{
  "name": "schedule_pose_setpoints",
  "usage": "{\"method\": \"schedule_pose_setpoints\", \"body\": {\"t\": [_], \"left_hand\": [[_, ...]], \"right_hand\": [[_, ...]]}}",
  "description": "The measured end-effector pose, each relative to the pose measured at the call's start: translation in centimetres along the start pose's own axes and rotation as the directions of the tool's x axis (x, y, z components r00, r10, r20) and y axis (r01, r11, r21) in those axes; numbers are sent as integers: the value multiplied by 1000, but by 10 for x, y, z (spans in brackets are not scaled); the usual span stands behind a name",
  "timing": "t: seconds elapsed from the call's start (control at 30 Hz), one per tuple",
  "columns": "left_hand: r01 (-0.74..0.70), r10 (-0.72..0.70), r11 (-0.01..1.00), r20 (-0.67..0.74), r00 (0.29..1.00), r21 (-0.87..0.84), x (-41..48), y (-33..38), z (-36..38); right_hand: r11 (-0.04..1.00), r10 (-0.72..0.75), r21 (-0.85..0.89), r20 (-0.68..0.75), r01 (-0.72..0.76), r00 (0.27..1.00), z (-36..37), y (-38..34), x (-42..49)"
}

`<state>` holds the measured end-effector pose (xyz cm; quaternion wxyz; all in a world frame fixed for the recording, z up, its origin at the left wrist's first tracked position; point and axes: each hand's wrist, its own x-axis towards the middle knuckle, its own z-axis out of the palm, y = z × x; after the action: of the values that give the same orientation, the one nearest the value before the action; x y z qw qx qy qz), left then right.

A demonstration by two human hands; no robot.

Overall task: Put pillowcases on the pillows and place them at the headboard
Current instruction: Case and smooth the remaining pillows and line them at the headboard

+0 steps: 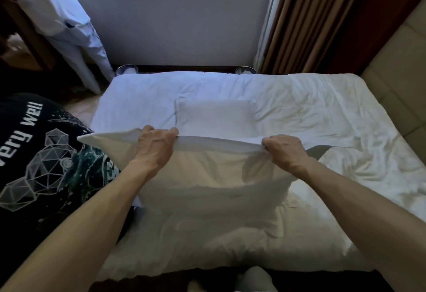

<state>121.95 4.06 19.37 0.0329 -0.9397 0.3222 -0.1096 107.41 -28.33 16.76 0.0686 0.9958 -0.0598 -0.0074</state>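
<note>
I hold a white pillow [202,176] in a white pillowcase upright above the near part of the bed [322,111]. My left hand [156,146] grips the top edge of the pillowcase toward its left. My right hand [283,153] grips the same edge toward its right, with loose cloth bunched below it. The edge is stretched taut between my hands. A second white pillowcase or flat pillow [214,116] lies on the sheet beyond my hands. The padded beige headboard [396,79] runs along the right side.
Another person in a black printed T-shirt [46,158] is close on the left. Light clothes [69,26] hang at the far left. Brown curtains [306,19] hang at the far right under the window. Two round metal objects [126,69] sit behind the bed's far edge.
</note>
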Motion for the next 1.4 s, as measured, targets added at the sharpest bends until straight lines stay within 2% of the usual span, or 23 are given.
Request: {"method": "schedule_pose_setpoints", "body": {"t": [0.1, 0.17, 0.3, 0.43, 0.53, 0.67, 0.83, 0.97, 1.13, 1.23, 1.3, 1.4], "left_hand": [[23, -24, 1000, -39, 999, -18, 25, 4, -11], [20, -20, 1000, -61, 998, -6, 44, 6, -22], [30, -23, 998, -145, 989, 48, 81, 12, -53], [-13, 26, 999, -303, 953, 44, 109, 18, -76], [-60, 84, 995, -350, 933, 77, 123, 24, -84], [5, 26, 994, -280, 960, 109, 141, 38, -79], [-6, 26, 996, -219, 975, 94, 154, 75, -65], [1, 6, 999, -173, 985, 37, 157, 93, -52], [73, -85, 996, -295, 952, -51, 184, 85, -72], [93, -112, 993, -304, 946, -75, 196, 84, -87], [107, -118, 992, -244, 963, -60, 198, 84, -87], [104, -102, 995, -67, 993, 14, 193, 79, -69]], "right_hand": [[989, 96, 117, -92, -85, 991, -17, 25, 14], [993, 49, 117, -148, -32, 988, -36, 48, 30], [988, -65, 139, -41, 70, 997, -81, 95, 63], [977, -89, 197, 21, 83, 996, -110, 123, 82], [969, -95, 230, 27, 87, 995, -122, 143, 86], [966, -93, 243, 26, 84, 995, -133, 172, 88], [997, -75, 11, 85, 75, 994, -134, 193, 97], [995, -92, -20, 96, 95, 991, -126, 207, 96], [997, -73, 21, -12, 73, 997, -140, 219, 101], [997, -43, 58, -32, 45, 999, -151, 216, 101], [998, -32, 53, -4, 32, 999, -149, 210, 98], [998, -29, 55, 54, 26, 998, -134, 194, 95]]}}
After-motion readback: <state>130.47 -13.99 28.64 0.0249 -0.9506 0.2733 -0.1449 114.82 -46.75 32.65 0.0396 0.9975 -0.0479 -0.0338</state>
